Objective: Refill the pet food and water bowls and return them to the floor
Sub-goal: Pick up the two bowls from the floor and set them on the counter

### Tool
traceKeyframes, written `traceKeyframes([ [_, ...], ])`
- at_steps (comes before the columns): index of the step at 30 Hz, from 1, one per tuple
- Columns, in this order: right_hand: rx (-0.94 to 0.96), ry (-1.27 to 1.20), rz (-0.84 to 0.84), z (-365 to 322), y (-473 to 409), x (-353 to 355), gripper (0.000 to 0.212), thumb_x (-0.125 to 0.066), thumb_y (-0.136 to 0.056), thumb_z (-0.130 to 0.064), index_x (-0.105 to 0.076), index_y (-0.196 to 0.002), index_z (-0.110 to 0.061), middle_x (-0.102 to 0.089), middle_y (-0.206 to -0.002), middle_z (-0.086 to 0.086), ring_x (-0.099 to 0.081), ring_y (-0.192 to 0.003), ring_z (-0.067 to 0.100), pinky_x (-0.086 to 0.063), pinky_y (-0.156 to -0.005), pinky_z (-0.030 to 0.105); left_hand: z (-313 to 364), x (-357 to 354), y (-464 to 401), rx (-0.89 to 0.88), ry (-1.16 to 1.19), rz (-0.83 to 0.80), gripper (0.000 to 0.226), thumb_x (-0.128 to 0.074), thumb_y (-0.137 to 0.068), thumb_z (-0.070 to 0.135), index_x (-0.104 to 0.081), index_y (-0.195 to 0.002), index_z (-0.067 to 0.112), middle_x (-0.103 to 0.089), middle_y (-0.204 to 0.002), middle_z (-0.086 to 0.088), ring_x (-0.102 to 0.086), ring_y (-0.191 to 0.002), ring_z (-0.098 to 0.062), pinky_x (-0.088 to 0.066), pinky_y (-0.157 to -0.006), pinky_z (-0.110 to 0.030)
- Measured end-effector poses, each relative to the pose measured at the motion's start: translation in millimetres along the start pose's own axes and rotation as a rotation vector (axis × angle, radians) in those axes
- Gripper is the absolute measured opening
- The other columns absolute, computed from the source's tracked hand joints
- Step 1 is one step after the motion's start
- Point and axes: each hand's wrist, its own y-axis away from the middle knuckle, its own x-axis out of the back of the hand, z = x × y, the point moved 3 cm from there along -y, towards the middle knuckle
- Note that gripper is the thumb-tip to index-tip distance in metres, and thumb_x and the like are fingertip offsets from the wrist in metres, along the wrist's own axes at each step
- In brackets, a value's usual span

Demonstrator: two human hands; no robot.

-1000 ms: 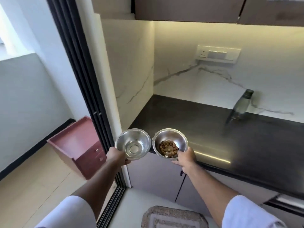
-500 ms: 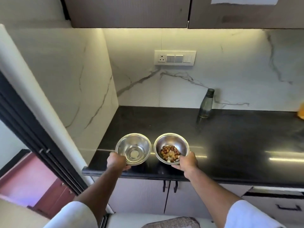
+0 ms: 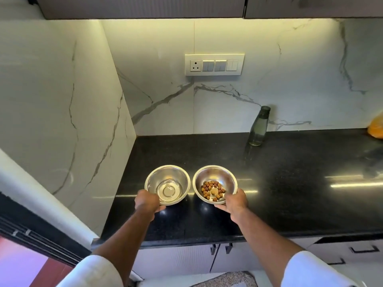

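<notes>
Bowls, two of them in stainless steel, sit side by side at lower centre of the frame, over the near part of the black countertop (image 3: 290,183); whether they rest on it cannot be told. Nearest the viewer, at the bottom edge, two white sleeves lead up into bare forearms. The left hand (image 3: 146,201) grips the near rim of the water bowl (image 3: 167,184), fingers curled under it and thumb at the rim. This bowl holds a shallow layer of clear water. The right hand (image 3: 236,200) grips the near rim of the food bowl (image 3: 215,184) in the same way. A small cluster of brown kibble (image 3: 213,190) lies in its bottom. The two bowl rims are just beside each other.

Further back, right of centre, a dark-capped bottle (image 3: 259,126) stands upright against the marble backsplash. An orange item (image 3: 377,126) shows at the right edge. Above, a switch plate (image 3: 214,64) is mounted on the wall.
</notes>
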Motion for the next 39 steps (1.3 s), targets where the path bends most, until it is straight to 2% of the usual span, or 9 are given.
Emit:
traceKeyframes([
  [8,0.005,0.003,-0.031,-8,-17,-16,0.032,-0.058,-0.099,0.000,-0.052,-0.129,-0.011,-0.063,-0.121,0.018,-0.073,-0.087,0.033,-0.064,-0.056,0.041,8,-3,-19,0.025,-0.021,0.022,0.038,-0.063,-0.096,0.000,-0.053,-0.133,-0.001,-0.065,-0.112,-0.019,-0.076,-0.072,-0.029,-0.067,-0.064,-0.044],
  [12,-0.005,-0.005,-0.047,-15,-22,-18,0.035,-0.058,-0.099,0.001,-0.052,-0.131,-0.013,-0.062,-0.121,0.017,-0.072,-0.093,0.035,-0.063,-0.055,0.040,12,-9,-21,0.039,-0.020,0.050,0.039,-0.064,-0.097,0.002,-0.051,-0.134,0.000,-0.064,-0.103,-0.017,-0.074,-0.072,-0.027,-0.067,-0.067,-0.042],
  [21,-0.013,-0.001,-0.073,-18,-32,-15,0.041,-0.059,-0.098,0.003,-0.053,-0.134,-0.014,-0.062,-0.120,0.016,-0.071,-0.094,0.033,-0.064,-0.058,0.042,18,-17,-23,0.097,-0.003,0.075,0.043,-0.064,-0.097,0.002,-0.051,-0.138,-0.001,-0.066,-0.096,-0.017,-0.075,-0.069,-0.027,-0.067,-0.070,-0.042],
  [27,-0.014,-0.008,-0.090,-19,-31,-13,0.035,-0.060,-0.098,0.001,-0.055,-0.128,-0.015,-0.063,-0.119,0.016,-0.071,-0.097,0.034,-0.065,-0.061,0.043,20,-13,-22,0.115,-0.037,0.080,0.036,-0.063,-0.097,0.008,-0.056,-0.131,-0.001,-0.071,-0.093,-0.018,-0.077,-0.066,-0.029,-0.067,-0.062,-0.043],
  [30,-0.010,0.021,-0.099,-20,-32,-11,0.033,-0.062,-0.098,-0.001,-0.054,-0.126,-0.017,-0.063,-0.118,0.016,-0.070,-0.099,0.034,-0.065,-0.062,0.043,24,-8,-18,0.108,-0.062,0.088,0.035,-0.068,-0.093,0.015,-0.060,-0.122,-0.002,-0.072,-0.092,-0.018,-0.076,-0.071,-0.032,-0.067,-0.066,-0.047],
  [33,0.041,0.156,-0.089,-26,-37,-7,0.032,-0.066,-0.097,-0.012,-0.053,-0.125,-0.015,-0.065,-0.112,0.014,-0.071,-0.095,0.029,-0.065,-0.063,0.039,36,2,-9,0.059,-0.155,0.161,0.044,-0.070,-0.088,0.027,-0.058,-0.120,-0.002,-0.070,-0.097,-0.016,-0.071,-0.084,-0.033,-0.064,-0.078,-0.043],
  [36,0.116,0.330,-0.060,-39,-36,-5,0.040,-0.069,-0.094,-0.028,-0.052,-0.128,-0.016,-0.067,-0.107,0.009,-0.069,-0.094,0.026,-0.063,-0.076,0.042,49,11,-6,0.022,-0.175,0.170,0.050,-0.070,-0.090,0.027,-0.050,-0.126,-0.001,-0.065,-0.108,-0.018,-0.065,-0.098,-0.036,-0.056,-0.086,-0.041],
  [37,0.150,0.400,-0.038,-46,-35,-3,0.045,-0.068,-0.093,-0.032,-0.050,-0.131,-0.016,-0.067,-0.110,0.008,-0.068,-0.098,0.027,-0.061,-0.082,0.043,54,14,-7,0.009,-0.185,0.180,0.054,-0.071,-0.089,0.027,-0.049,-0.129,-0.002,-0.066,-0.115,-0.021,-0.065,-0.105,-0.039,-0.055,-0.090,-0.044],
  [39,0.207,0.507,-0.004,-62,-32,-2,0.059,-0.067,-0.094,-0.036,-0.043,-0.144,-0.016,-0.063,-0.130,0.012,-0.063,-0.115,0.033,-0.054,-0.090,0.040,64,20,-9,-0.021,-0.216,0.205,0.060,-0.072,-0.088,0.030,-0.049,-0.134,-0.002,-0.064,-0.126,-0.024,-0.063,-0.115,-0.042,-0.054,-0.097,-0.049],
])
